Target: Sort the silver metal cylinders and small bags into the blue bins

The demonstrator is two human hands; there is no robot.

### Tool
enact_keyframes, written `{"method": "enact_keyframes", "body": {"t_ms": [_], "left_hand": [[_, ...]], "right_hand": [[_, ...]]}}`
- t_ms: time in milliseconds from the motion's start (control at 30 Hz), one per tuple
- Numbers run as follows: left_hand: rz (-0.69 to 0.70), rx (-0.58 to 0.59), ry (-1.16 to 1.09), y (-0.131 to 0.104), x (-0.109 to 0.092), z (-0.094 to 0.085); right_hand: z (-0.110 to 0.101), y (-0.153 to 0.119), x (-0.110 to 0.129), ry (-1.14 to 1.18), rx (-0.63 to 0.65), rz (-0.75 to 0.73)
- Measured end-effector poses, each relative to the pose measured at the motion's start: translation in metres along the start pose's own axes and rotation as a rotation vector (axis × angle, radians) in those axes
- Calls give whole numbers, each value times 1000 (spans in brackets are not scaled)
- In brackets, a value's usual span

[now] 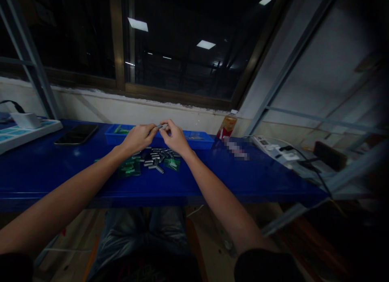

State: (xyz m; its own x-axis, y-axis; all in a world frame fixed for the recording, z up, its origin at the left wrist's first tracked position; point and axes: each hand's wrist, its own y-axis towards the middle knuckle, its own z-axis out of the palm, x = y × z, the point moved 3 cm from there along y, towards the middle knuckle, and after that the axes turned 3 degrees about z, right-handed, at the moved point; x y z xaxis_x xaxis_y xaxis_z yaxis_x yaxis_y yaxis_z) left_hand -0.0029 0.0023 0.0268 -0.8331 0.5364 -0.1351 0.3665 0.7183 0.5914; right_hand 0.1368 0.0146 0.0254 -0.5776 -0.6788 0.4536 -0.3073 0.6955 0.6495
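My left hand (137, 137) and my right hand (175, 139) meet above the table, in front of a long blue tray (200, 144). Between their fingertips is a small, slim grey metal piece (159, 127); its exact kind is too small to tell. Fingers of both hands are closed in a pinch around it. Below them lies a loose pile of short metal cylinders (156, 157). Left of the pile is a clear green bag (130, 167) with small pieces inside, and a smaller green packet (172, 163) lies to its right. My hands hide the tray's middle.
A phone (76, 135) and a white power strip (33, 133) with a plugged-in charger (26, 120) lie at the left. A drink bottle (227, 126) stands right of the tray. Farther right are cables and another power strip (265, 145). The blue table (237, 180) ends near my lap.
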Motion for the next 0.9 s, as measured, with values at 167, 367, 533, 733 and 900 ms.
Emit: {"method": "enact_keyframes", "body": {"t_ms": [167,367,533,733,900], "left_hand": [[35,47,-81,0,0,2],[39,-65,-188,-2,-1,-3],[89,-120,-215,-1,-1,1],[23,-124,-153,0,4,4],[-6,-75,-127,0,4,3]], "right_hand": [[3,1,-4,17,23,-54],[4,2,-8,-42,-2,-17],[3,2,-5,-105,16,24],[6,0,-4,-22,10,3],[5,-1,-2,-3,-8,-73]]}}
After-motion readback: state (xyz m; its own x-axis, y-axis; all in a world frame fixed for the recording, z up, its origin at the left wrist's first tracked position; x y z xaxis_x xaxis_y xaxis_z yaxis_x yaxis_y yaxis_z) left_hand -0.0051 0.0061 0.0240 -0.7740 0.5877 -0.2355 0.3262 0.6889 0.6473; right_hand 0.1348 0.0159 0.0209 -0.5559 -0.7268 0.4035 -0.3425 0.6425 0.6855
